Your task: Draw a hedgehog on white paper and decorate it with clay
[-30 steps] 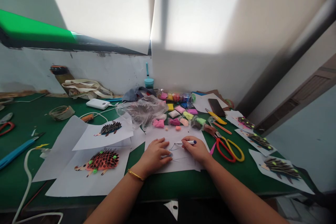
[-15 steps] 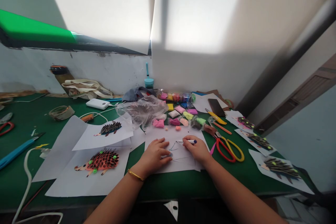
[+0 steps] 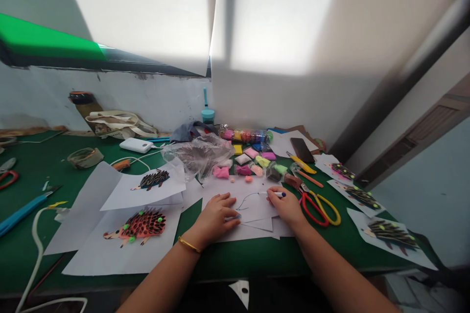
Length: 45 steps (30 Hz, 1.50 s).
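My right hand (image 3: 284,205) pinches a white pen (image 3: 274,194) with a dark blue end, its tip on the white paper (image 3: 253,210). A thin curved blue line runs leftward from the tip across the sheet. My left hand (image 3: 219,214) lies flat with fingers spread, pressing on the left part of that paper. A small bluish object (image 3: 238,216) shows by its fingers; I cannot make out what it is. Just beyond the sheet sit packets of coloured clay (image 3: 221,172), and a small orange clay lump (image 3: 248,179) rests at the far edge.
Red-and-yellow-handled scissors (image 3: 320,208), a yellow utility knife (image 3: 303,164) and a phone (image 3: 302,149) lie to the right, near several hedgehog pictures (image 3: 391,234). On the left are a pink clay hedgehog picture (image 3: 141,227), a blue cutter (image 3: 24,212) and a white power bank (image 3: 136,145).
My right hand has moved right with the pen, and the drawn blue line has grown into a longer arc. My left hand has stayed in place.
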Motion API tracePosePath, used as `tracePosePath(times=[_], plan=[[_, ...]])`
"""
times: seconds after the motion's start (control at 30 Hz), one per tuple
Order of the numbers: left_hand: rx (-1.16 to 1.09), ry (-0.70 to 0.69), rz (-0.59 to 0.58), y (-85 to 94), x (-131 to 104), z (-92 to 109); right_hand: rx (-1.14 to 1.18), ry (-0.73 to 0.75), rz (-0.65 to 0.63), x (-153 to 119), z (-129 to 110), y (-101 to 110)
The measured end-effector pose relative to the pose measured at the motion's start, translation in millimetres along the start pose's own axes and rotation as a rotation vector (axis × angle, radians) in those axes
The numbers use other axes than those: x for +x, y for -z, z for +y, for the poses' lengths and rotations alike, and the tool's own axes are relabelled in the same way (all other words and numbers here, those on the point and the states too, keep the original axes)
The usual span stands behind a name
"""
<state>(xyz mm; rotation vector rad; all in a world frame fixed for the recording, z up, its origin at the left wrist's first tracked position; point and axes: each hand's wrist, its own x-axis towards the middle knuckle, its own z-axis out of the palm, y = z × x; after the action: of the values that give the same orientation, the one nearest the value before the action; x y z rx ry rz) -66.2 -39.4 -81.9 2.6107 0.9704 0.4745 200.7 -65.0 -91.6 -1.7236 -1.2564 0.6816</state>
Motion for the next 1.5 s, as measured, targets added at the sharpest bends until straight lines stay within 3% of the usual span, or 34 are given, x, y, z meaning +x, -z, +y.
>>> tracePosePath(times=[0.63, 0.8, 1.1, 1.5], plan=[[0.004, -0.026, 0.007, -3.5, 1, -4, -0.137, -0.103, 0.025, -15, 0, 29], [0.009, -0.027, 0.015, -3.6, 1, -4, -0.062, -0.065, 0.088, -18, -2, 29], [0.008, -0.027, 0.034, -5.3, 0, -5, 0.101, 0.05, -0.186, -31, -11, 0], [0.008, -0.016, 0.02, -5.3, 1, -4, 0.067, 0.038, -0.235, -33, -9, -7]])
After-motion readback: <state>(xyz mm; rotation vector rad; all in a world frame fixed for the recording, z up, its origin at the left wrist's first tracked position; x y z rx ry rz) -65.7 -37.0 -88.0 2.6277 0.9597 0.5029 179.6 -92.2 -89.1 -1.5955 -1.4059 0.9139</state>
